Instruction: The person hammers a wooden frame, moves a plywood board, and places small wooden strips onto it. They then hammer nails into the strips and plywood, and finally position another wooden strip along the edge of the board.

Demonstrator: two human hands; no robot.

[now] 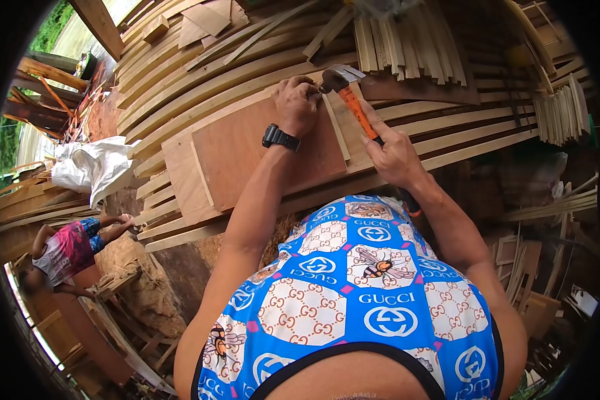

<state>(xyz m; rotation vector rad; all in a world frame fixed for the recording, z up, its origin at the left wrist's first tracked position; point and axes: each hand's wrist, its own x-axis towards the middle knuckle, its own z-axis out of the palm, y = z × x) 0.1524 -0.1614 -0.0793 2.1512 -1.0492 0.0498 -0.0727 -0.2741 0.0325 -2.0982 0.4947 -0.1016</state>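
Note:
My right hand (395,155) is wrapped round the orange and black handle of a claw hammer (357,110). The hammer's metal head lies right beside the fingertips of my left hand (297,105). Those left fingers are pinched together at the upper edge of a reddish-brown plywood panel (260,157); whatever small thing they may hold is hidden. A black watch (280,138) is on my left wrist. Thin pale wooden strips border the panel, one strip (202,175) along its left side and another strip (335,127) along its right.
Long boards (180,100) lie in rows beneath and beyond the panel. A bundle of thin slats (410,47) rests at the top, with more slats (562,113) at the far right. Crumpled white sheeting (93,167) lies at left. Another person (70,250) is at lower left.

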